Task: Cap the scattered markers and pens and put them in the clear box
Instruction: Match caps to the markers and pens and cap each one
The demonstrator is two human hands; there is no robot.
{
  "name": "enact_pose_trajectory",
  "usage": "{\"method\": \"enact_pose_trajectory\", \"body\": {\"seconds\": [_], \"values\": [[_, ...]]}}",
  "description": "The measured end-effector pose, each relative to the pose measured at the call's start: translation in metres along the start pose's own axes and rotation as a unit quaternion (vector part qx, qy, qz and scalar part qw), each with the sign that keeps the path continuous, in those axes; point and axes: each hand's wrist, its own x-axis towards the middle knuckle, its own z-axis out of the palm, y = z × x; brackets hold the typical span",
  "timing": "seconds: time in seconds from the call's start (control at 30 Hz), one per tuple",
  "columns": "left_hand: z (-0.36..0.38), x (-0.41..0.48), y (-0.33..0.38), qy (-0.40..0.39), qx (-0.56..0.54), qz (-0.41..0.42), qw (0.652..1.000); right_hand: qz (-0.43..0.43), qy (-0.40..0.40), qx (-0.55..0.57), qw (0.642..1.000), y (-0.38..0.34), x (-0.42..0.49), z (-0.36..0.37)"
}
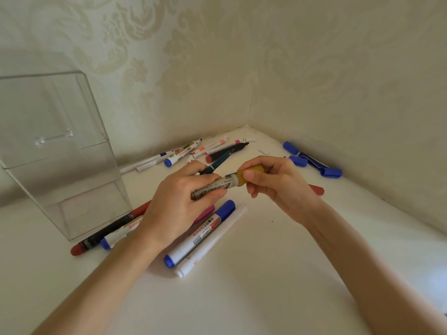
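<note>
My left hand (176, 204) grips the silver barrel of a permanent marker (214, 187) held above the table. My right hand (278, 182) pinches the marker's yellow cap (246, 176), which sits on the marker's end. The clear box (55, 151) stands upright at the left with nothing visible inside. Below my hands lie a white marker with blue cap (200, 234) and a plain white marker (212, 243). A red-and-black marker (108, 229) and another blue-ended marker (113, 238) lie against the box's base.
Several thin pens and markers (193, 151) are scattered near the back wall, some uncapped. Loose blue caps (290, 147) and a blue marker (319, 165) lie along the right wall. A red cap end (316, 189) shows behind my right wrist. Walls close the corner.
</note>
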Motion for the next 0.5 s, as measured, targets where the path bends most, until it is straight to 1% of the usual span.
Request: {"method": "enact_pose_trajectory", "body": {"seconds": [0.07,0.13,0.23,0.3,0.37,0.43,0.5], "values": [[0.002,0.002,0.001,-0.004,-0.003,-0.030,1.000,0.032,0.007,0.064,0.997,0.001,0.000,0.004],[0.004,0.003,0.003,-0.007,-0.026,-0.060,0.998,0.051,0.036,0.105,0.993,-0.001,0.001,0.005],[0.003,0.002,0.006,-0.008,-0.071,-0.086,0.994,0.033,0.124,0.151,0.980,-0.007,-0.002,-0.003],[0.001,0.000,0.006,0.010,-0.097,-0.094,0.991,0.025,0.179,0.164,0.970,-0.008,-0.009,-0.015],[-0.001,0.000,0.005,0.026,-0.123,-0.113,0.986,0.036,0.207,0.119,0.970,-0.007,-0.021,-0.028],[-0.001,0.000,0.004,0.021,-0.154,-0.134,0.979,0.062,0.212,0.059,0.973,-0.006,-0.034,-0.038],[0.000,0.000,0.003,0.013,-0.156,-0.148,0.977,0.097,0.217,0.002,0.971,-0.003,-0.045,-0.041]]}}
